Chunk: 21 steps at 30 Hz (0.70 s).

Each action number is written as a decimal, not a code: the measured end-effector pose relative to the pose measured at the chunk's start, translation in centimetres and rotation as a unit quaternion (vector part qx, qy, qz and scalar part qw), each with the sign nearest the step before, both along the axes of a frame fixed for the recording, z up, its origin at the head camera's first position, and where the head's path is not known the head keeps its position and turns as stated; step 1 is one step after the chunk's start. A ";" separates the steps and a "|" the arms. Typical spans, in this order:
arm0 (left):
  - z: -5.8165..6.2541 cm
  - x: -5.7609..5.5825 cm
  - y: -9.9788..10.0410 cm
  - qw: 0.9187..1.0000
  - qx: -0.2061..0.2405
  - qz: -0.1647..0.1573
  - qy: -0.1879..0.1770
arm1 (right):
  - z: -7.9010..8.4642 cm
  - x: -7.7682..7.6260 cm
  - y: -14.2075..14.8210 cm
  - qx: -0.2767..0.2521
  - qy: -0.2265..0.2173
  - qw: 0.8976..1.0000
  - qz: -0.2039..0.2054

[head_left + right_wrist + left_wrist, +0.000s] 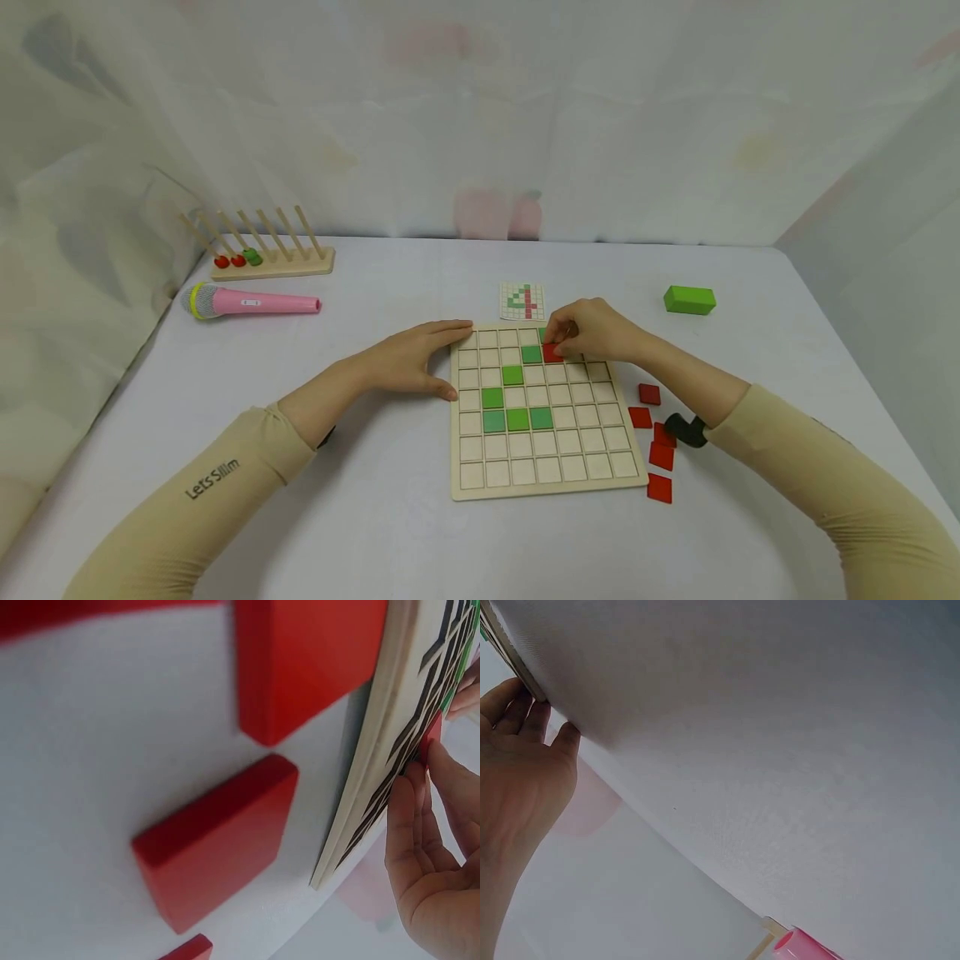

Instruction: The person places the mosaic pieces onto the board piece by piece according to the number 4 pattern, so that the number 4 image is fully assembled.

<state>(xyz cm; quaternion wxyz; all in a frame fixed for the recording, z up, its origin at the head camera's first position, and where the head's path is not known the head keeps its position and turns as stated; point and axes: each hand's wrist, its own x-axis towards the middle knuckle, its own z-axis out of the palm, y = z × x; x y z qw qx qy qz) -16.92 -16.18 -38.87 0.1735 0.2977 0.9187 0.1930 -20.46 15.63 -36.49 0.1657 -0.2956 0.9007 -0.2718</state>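
Observation:
A wooden grid board lies on the white table, with several green tiles set in its squares. My right hand pinches a red square tile between thumb and fingers, in the second row beside a green tile; the right wrist view also shows this red tile at the fingertips. Another green tile just above is partly hidden by those fingers. Fairly straight, the fingers and thumb of my left hand touch the board's left edge. In the left wrist view, the left fingertips meet the board's edge.
Several loose red tiles lie along the board's right side. Behind the board is a small pattern card. A pink toy microphone and a peg rack with beads stand at the left; a green block sits at the right.

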 end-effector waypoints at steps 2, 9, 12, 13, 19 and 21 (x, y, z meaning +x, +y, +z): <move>0.0 0.0 0.0 1.000 0.000 0.000 0.000 | -0.1 0.0 0.0 0.001 0.002 1.000 0.001; 0.1 0.0 0.0 1.000 -0.001 -0.001 0.000 | 0.0 0.0 0.0 0.003 0.004 1.000 0.006; 0.2 0.0 0.0 1.000 -0.001 -0.002 0.001 | 0.1 0.1 0.0 0.001 0.005 1.000 0.008; 0.2 0.1 0.0 1.000 0.000 -0.002 0.001 | 0.1 0.1 0.0 0.001 0.005 1.000 0.007; 0.3 0.1 0.0 1.000 0.003 0.000 -0.002 | 0.2 0.2 -0.1 0.003 0.006 1.000 0.008; 0.3 0.1 0.0 1.000 0.003 -0.001 -0.002 | 0.2 0.2 -0.1 0.004 0.007 1.000 0.009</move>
